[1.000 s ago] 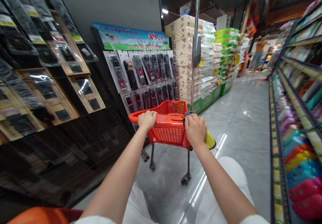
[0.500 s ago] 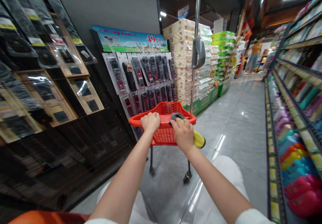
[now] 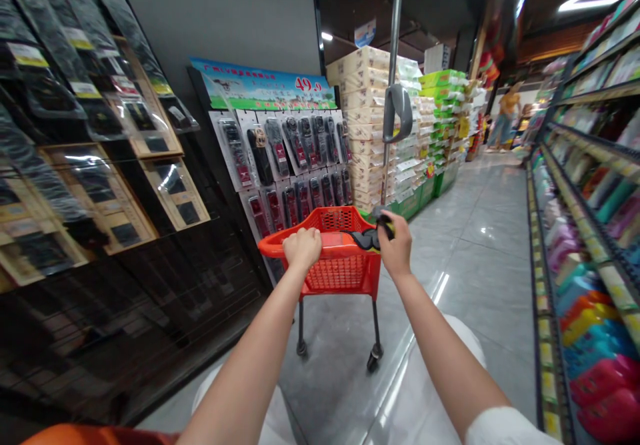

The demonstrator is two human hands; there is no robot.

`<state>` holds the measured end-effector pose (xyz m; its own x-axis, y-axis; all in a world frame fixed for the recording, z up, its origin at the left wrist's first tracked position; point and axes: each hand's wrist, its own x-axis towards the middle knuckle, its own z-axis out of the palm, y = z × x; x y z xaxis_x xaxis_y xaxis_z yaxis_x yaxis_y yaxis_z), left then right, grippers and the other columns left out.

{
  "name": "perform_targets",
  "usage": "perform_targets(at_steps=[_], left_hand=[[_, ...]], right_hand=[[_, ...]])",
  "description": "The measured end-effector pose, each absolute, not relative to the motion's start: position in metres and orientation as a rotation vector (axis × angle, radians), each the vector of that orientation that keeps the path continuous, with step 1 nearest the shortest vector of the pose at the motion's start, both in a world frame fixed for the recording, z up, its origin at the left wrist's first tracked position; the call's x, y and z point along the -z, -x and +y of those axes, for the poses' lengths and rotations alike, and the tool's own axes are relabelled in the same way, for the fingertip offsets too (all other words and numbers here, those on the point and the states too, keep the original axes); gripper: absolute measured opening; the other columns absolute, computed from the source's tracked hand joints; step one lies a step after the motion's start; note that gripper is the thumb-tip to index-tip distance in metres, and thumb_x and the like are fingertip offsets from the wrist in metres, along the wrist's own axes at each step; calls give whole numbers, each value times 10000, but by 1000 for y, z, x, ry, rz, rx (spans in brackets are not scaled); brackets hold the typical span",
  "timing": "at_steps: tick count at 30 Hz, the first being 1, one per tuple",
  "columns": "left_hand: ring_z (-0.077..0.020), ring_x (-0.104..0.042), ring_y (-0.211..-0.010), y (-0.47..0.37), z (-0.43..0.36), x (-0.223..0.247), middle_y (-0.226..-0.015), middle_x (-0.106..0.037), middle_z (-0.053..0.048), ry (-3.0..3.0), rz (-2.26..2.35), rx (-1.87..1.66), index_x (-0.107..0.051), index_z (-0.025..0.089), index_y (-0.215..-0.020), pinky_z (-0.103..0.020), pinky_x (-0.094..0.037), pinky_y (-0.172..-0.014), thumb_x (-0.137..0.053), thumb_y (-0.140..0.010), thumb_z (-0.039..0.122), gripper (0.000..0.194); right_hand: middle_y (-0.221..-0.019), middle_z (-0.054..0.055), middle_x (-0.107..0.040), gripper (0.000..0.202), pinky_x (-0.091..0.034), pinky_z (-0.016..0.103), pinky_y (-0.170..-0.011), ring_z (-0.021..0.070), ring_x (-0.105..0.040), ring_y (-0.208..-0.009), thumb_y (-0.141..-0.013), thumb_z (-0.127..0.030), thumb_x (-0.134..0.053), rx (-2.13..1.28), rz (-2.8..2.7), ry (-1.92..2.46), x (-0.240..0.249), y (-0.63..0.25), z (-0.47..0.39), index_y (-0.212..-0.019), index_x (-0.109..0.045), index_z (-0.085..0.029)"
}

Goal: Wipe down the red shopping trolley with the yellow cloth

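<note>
My left hand (image 3: 303, 247) is closed over the left part of the red handle of a small shopping cart (image 3: 340, 275). A grey and yellow cloth (image 3: 366, 239) with a dark edge lies over the handle's right part. At the right end of that handle, my right hand (image 3: 397, 239) has its fingers closed on the cloth's edge. The palm side of the right hand is hidden. A metal pole (image 3: 397, 25) with a grey looped holder rises from the cart's right side.
Packaged belts (image 3: 303, 141) hang on a display at the left, beside boxed goods (image 3: 165, 191). Stacked cartons (image 3: 369, 125) stand ahead. On the right is a long shelf (image 3: 590, 231) of colourful goods. Tiled floor (image 3: 465, 251) runs ahead toward a distant person (image 3: 506, 117).
My right hand has moved right along the handle and turned, now gripping the cloth's edge. The cloth's yellow part no longer hangs out at the right. My left hand stays on the handle.
</note>
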<state>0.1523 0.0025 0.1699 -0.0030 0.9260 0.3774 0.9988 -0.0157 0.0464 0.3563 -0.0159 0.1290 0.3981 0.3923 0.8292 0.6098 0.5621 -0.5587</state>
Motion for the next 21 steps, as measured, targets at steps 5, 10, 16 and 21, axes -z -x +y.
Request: perform_targets(at_steps=[5,10,16,21], left_hand=[[-283,-651,-980,-151,2,-170,-1058,-700,-109,2043,-2014,446,-711,204,-1005,-386,-454,-805,-241,-953,358,497],[-278,-652,-970,-154,1,-170,-1055,-700,-112,2021,-2042,448,-710,197,-999,-390,-444,-813,-246,-954,347,490],[-305,-653,-977,-158,3,-170,-1062,-692,-133,2025,-2050,457,-702,185,-1013,-427,-443,-825,-238,-955,347,495],[-281,-651,-1012,-152,3,-172,-1095,-692,-109,2116,-2012,433,-694,213,-1016,-386,-461,-814,-224,-963,378,501]], right_hand=[[-1016,97,-672,223,-402,437,-929,276,-557,-1039,-830,-355,-607,268,-1621,1332,-126,-368,-16,-986,-690,-217],[-999,78,-649,512,-458,367,-834,241,-596,-918,-678,-539,-746,227,-1934,1316,-139,-376,-23,-1055,-635,-212],[-1263,118,-575,475,-418,422,-991,271,-524,-1149,-770,-165,-606,339,-1857,1242,-116,-320,-41,-1240,-593,-234],[-1225,89,-602,387,-318,508,-1089,289,-483,-1200,-756,-195,-593,351,-1733,1237,-109,-322,-38,-1136,-647,-245]])
